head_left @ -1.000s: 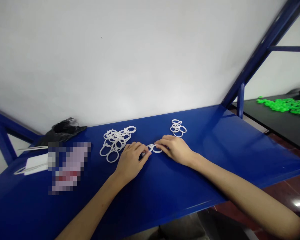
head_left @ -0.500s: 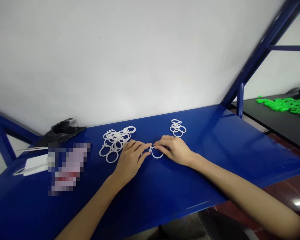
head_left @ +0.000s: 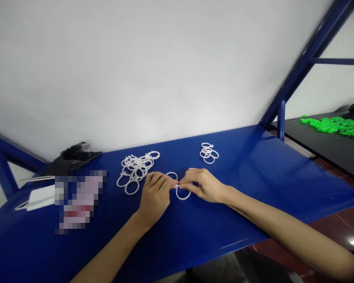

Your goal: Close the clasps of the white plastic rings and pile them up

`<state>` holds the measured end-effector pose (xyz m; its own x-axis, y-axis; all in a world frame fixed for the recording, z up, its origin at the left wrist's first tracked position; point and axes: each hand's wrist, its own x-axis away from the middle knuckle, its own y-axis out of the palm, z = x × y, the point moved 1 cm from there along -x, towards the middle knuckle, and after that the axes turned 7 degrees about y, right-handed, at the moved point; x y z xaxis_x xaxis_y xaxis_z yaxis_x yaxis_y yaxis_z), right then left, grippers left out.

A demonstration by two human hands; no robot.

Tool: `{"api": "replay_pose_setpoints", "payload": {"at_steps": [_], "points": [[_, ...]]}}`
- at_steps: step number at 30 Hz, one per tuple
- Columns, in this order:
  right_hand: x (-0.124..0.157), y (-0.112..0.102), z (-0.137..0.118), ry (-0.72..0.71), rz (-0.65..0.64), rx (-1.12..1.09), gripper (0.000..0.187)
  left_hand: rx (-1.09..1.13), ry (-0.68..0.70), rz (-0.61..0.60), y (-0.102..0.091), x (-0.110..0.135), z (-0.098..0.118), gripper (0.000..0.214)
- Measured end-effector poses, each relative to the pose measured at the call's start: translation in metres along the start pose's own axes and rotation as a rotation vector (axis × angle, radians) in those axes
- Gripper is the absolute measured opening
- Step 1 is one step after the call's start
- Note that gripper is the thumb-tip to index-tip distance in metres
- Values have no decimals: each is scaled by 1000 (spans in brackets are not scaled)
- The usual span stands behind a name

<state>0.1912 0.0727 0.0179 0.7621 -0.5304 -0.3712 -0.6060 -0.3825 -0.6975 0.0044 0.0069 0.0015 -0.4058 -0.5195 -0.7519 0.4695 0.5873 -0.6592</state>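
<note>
Both my hands meet over the middle of the blue table [head_left: 212, 228], fingertips almost touching. My left hand [head_left: 157, 197] pinches a thin white ring piece where its two loops come together. From the other side my right hand [head_left: 205, 185] pinches the same spot with thumb and index finger. One white loop [head_left: 183, 199] shows below the fingertips and another loop [head_left: 172, 173] shows behind them. Fingers hide the joint, so I cannot tell how it is fastened. Beyond my left hand lies a heap of similar white rings [head_left: 131, 192].
A smaller group of white rings [head_left: 209, 162] lies at the back right. Leftward are a black plastic bag [head_left: 59, 163], a white card-like item [head_left: 41, 196] and a blurred-out pinkish packet [head_left: 85, 196]. Green pieces [head_left: 333, 125] cover part of a black table. A blue frame post [head_left: 301, 59] rises at right.
My hands have come closer together and a little nearer to me. Two loops now show at the fingertips, where one showed plainly before.
</note>
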Motion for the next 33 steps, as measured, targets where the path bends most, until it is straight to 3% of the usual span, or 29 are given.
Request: {"api": "replay_pose_setpoints", "payload": {"at_steps": [5,9,13,16,19,22,29,33], "points": [[1,0,-5,-61,21,55,24,34,27,-14,-4,-3,-3,19],[-2,-14,-1,-16,135,88,27,32,-98,-96,-3,-4,-15,15],[-1,-44,33,162,392,303,25,40,-178,-312,1,2,-24,26],[4,-67,71,372,481,448,18,77,-180,-434,2,6,-28,34],[8,-80,101,540,482,443,13,96,-169,-453,1,8,-31,46],[11,-86,114,631,461,359,10,97,-176,-452,0,11,-37,49],[14,-90,117,689,356,272,11,95,-207,-471,2,17,-47,51],[13,-91,113,721,359,227,18,117,-212,-481,2,17,-47,53]]}}
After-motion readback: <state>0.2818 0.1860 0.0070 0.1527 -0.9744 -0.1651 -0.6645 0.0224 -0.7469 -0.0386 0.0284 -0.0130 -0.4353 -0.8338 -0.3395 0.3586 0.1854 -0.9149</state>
